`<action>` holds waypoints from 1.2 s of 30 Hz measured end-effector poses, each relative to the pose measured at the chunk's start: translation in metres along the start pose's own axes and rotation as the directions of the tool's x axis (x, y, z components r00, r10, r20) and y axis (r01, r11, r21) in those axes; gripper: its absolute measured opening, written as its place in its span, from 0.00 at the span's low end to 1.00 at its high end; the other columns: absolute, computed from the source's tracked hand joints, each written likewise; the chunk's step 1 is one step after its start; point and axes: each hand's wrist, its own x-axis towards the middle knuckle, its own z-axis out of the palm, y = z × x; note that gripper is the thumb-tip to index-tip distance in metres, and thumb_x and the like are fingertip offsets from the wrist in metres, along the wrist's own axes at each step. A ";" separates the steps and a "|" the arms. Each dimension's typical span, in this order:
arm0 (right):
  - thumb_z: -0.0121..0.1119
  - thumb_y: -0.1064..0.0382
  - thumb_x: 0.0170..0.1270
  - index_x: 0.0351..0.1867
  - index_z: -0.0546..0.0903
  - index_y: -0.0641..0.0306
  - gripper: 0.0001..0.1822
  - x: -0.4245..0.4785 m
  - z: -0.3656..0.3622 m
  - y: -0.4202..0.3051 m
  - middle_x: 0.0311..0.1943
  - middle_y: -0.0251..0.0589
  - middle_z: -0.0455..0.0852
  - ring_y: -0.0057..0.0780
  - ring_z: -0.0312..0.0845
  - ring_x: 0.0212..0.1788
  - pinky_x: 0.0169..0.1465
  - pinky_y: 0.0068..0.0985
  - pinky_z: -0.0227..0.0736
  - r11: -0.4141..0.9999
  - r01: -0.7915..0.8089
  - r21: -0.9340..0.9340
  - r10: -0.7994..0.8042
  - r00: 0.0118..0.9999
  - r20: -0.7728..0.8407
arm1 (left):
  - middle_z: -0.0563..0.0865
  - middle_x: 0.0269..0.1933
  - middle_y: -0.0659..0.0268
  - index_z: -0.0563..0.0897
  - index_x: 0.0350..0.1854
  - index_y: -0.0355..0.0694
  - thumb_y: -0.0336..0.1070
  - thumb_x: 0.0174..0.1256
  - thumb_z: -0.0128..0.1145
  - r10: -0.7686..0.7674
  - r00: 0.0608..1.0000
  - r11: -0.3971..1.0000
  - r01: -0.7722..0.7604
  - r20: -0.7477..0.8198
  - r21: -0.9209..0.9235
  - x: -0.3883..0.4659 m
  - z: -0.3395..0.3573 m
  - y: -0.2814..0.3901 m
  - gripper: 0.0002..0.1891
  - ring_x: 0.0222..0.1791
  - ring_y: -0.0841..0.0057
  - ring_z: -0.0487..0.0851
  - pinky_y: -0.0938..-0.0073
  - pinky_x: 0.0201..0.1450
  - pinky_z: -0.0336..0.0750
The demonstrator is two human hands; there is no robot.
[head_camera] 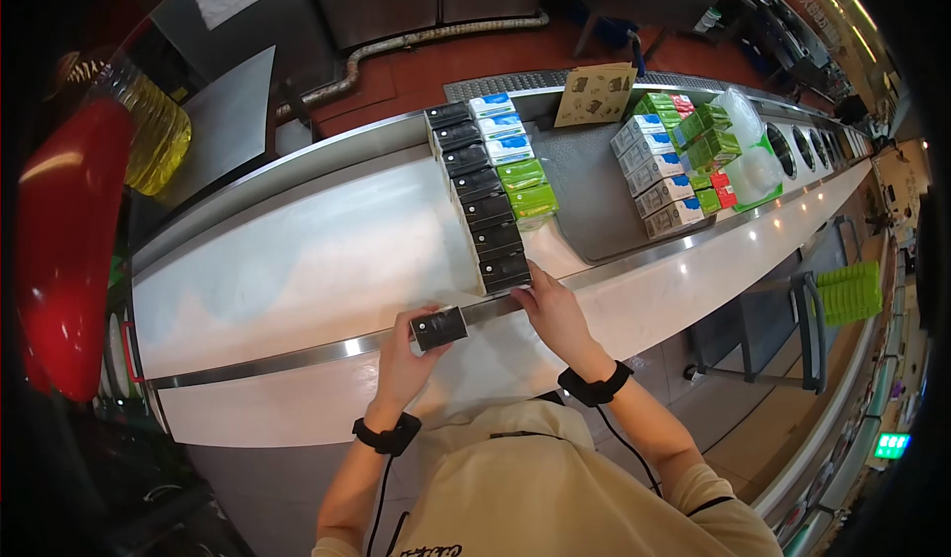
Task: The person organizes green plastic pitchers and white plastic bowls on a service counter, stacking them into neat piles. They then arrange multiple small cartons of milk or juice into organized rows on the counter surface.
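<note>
My left hand [405, 356] grips a small black-topped carton [440, 328] between thumb and fingers, above the counter's front edge. To its right, my right hand [559, 319] touches the near right corner of the closest carton [505, 271] in a straight row of black-topped cartons [477, 184]. Whether its fingers clasp that carton cannot be made out. Against the row's right side stands a second, shorter line: white-and-blue cartons [503, 125] at the back and green cartons [531, 199] nearer to me.
Right of the rows, a grey recessed tray [587, 215] bears more white-and-blue cartons [657, 178] and a tilted green pack [702, 141]. A printed brown paper sheet [594, 95] stands behind. Far left are a red shiny object [70, 245] and an oil jug [152, 126].
</note>
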 end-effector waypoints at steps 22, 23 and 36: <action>0.67 0.69 0.60 0.61 0.72 0.66 0.27 0.061 -0.092 0.054 0.53 0.51 0.77 0.51 0.78 0.49 0.53 0.38 0.76 0.919 0.261 0.296 -0.324 0.928 0.185 | 0.60 0.76 0.42 0.60 0.77 0.38 0.38 0.74 0.55 0.348 0.894 0.840 -0.164 -0.282 0.517 0.096 0.102 0.073 0.32 0.75 0.45 0.62 0.54 0.75 0.61; 0.67 0.69 0.60 0.61 0.71 0.66 0.28 0.063 -0.083 0.051 0.53 0.52 0.77 0.52 0.78 0.50 0.53 0.39 0.76 0.923 0.277 0.268 -0.325 0.933 0.155 | 0.59 0.76 0.41 0.58 0.79 0.39 0.41 0.76 0.53 0.284 0.910 0.863 -0.106 -0.302 0.494 0.102 0.104 0.061 0.33 0.76 0.44 0.60 0.54 0.75 0.61; 0.71 0.56 0.61 0.60 0.71 0.69 0.31 0.073 -0.021 0.071 0.47 0.57 0.78 0.61 0.79 0.47 0.48 0.47 0.77 0.985 0.096 0.143 -0.104 0.993 0.050 | 0.65 0.74 0.42 0.57 0.79 0.38 0.42 0.76 0.55 0.187 0.906 0.961 -0.088 -0.379 0.264 0.108 0.115 0.039 0.35 0.75 0.48 0.63 0.58 0.76 0.59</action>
